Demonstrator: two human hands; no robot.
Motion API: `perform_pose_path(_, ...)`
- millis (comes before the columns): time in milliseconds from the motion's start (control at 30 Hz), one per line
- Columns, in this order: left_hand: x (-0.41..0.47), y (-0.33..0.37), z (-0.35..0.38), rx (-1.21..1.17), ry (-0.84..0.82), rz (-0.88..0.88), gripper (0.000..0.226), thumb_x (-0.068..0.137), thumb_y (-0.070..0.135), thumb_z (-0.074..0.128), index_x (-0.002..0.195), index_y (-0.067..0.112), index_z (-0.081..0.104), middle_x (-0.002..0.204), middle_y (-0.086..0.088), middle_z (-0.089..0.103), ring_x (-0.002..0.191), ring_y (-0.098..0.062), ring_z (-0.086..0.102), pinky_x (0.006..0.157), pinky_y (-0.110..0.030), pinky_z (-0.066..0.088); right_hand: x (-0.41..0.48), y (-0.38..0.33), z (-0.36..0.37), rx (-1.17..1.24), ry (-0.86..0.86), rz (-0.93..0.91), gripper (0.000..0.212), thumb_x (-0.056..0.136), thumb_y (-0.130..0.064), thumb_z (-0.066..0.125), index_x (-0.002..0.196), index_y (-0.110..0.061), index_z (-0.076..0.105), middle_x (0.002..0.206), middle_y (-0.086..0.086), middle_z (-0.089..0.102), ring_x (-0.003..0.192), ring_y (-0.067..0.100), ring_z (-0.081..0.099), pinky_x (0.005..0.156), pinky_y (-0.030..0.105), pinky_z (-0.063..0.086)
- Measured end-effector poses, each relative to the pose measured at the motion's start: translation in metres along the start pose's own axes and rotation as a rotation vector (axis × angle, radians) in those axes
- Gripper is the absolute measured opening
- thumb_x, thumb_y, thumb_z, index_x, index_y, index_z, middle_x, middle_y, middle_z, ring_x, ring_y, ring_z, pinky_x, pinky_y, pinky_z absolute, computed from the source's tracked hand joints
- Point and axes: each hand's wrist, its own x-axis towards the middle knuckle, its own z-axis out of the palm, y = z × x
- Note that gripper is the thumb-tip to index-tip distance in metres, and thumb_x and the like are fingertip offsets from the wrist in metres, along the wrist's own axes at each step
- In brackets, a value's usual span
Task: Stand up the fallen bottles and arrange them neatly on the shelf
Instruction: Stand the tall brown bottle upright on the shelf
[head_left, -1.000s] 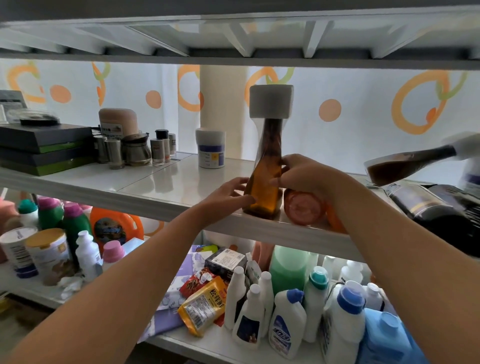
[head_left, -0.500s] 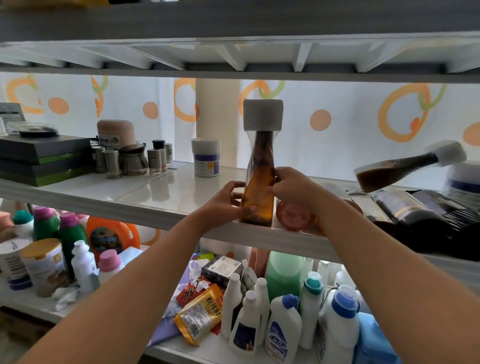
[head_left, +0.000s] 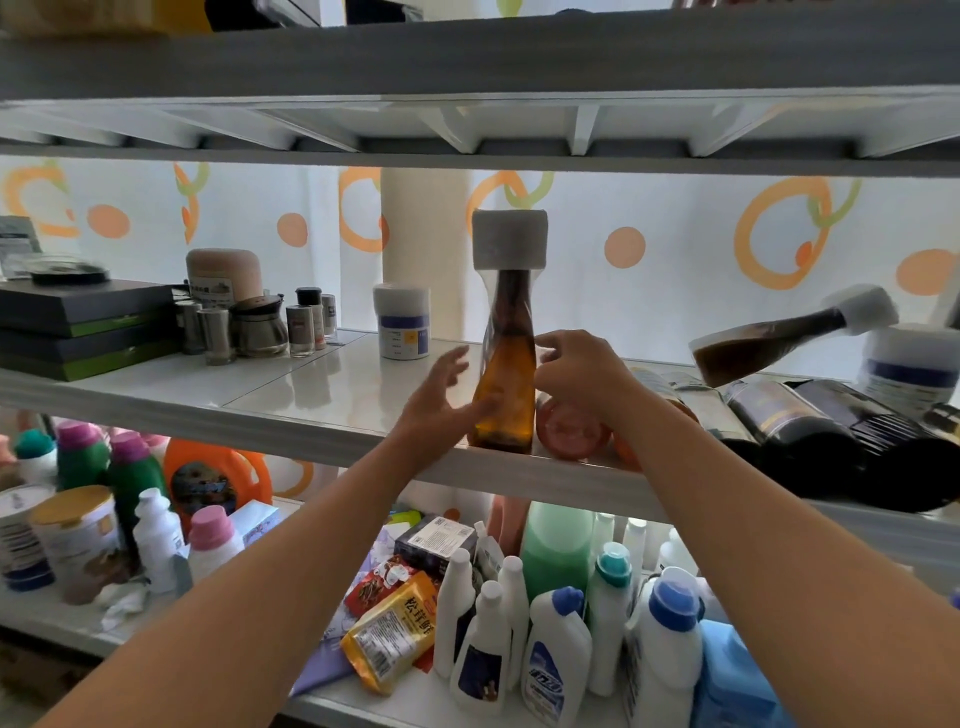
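A: Amber bottle (head_left: 506, 384) upright at shelf (head_left: 311, 387) front, between hands. Left hand (head_left: 436, 405) splayed open; right hand (head_left: 576, 374) loosely curled, grip unclear.
B: Red-ended bottle (head_left: 571, 431) lies just right, axis front-to-back, right hand nearer.

Head-worn camera looks straight into the shelf (head_left: 311, 387) from close range.

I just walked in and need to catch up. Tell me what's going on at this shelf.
A person has both hands at a brown bottle standing upright near the front edge of the middle shelf. The left hand is open, fingers spread by its lower left side. The right hand has fingertips at its right side, grip unclear. To the right, a red bottle and dark bottles lie fallen, and a white-capped bottle sits tilted above them.
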Motion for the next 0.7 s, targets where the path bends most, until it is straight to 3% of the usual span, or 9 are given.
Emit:
perform_pose_path(67, -0.004, 0.008, 0.005, 0.023, 0.372, 0.174, 0.042, 0.082, 0.035, 0.062, 0.116, 0.012, 0.050, 0.107, 0.001, 0.058, 0.096, -0.017, 0.055, 0.088, -0.035, 0.051, -0.007, -0.001, -0.007, 0.029, 0.067, -0.012, 0.052, 0.080, -0.007, 0.054, 0.131, -0.012, 0.051, 0.130, 0.007, 0.057, 0.116, 0.021, 0.053, 0.087, 0.025, 0.041)
perform_pose_path(133, -0.010, 0.022, 0.010, 0.101, 0.543, 0.350, 0.029, 0.081, 0.034, 0.055, 0.094, 0.008, 0.055, 0.087, 0.004, 0.057, 0.077, -0.013, 0.054, 0.074, -0.022, 0.048, -0.012, -0.002, -0.014, 0.029, 0.138, -0.026, 0.047, 0.080, -0.005, 0.053, 0.127, -0.010, 0.054, 0.124, 0.008, 0.060, 0.113, 0.021, 0.055, 0.087, 0.023, 0.039)
perform_pose_path(200, -0.015, 0.037, 0.018, 0.171, 0.514, 0.499, 0.027, 0.082, 0.034, 0.050, 0.085, 0.008, 0.057, 0.078, 0.002, 0.059, 0.070, -0.011, 0.053, 0.068, -0.013, 0.044, -0.015, 0.000, -0.020, 0.038, 0.200, -0.021, 0.042, 0.080, -0.006, 0.053, 0.122, -0.010, 0.057, 0.118, 0.008, 0.064, 0.109, 0.020, 0.057, 0.087, 0.023, 0.039)
perform_pose_path(367, -0.020, 0.072, 0.047, 0.272, 0.395, 0.674, 0.011, 0.078, 0.020, 0.061, 0.079, 0.010, 0.060, 0.076, -0.003, 0.066, 0.069, -0.007, 0.051, 0.064, -0.014, 0.042, -0.025, 0.013, -0.038, 0.052, 0.267, 0.013, 0.037, 0.080, -0.008, 0.052, 0.116, -0.014, 0.060, 0.112, 0.006, 0.066, 0.094, 0.013, 0.055, 0.080, 0.020, 0.037)
perform_pose_path(467, -0.017, 0.088, 0.066, 0.286, 0.325, 0.625, 0.012, 0.080, 0.022, 0.059, 0.085, 0.012, 0.062, 0.084, -0.001, 0.068, 0.075, -0.008, 0.055, 0.070, -0.019, 0.047, -0.030, 0.024, -0.052, 0.037, 0.302, 0.039, 0.035, 0.082, -0.008, 0.050, 0.114, -0.016, 0.061, 0.108, 0.005, 0.066, 0.088, 0.011, 0.052, 0.076, 0.020, 0.035)
perform_pose_path(700, 0.008, 0.120, 0.100, 0.261, 0.199, 0.390, 0.016, 0.090, 0.031, 0.055, 0.099, 0.019, 0.058, 0.102, 0.005, 0.063, 0.088, -0.007, 0.052, 0.079, -0.022, 0.044, -0.025, 0.060, -0.090, 0.017, 0.425, 0.101, 0.028, 0.086, -0.012, 0.051, 0.112, -0.011, 0.061, 0.109, 0.006, 0.065, 0.102, 0.020, 0.058, 0.083, 0.022, 0.037)
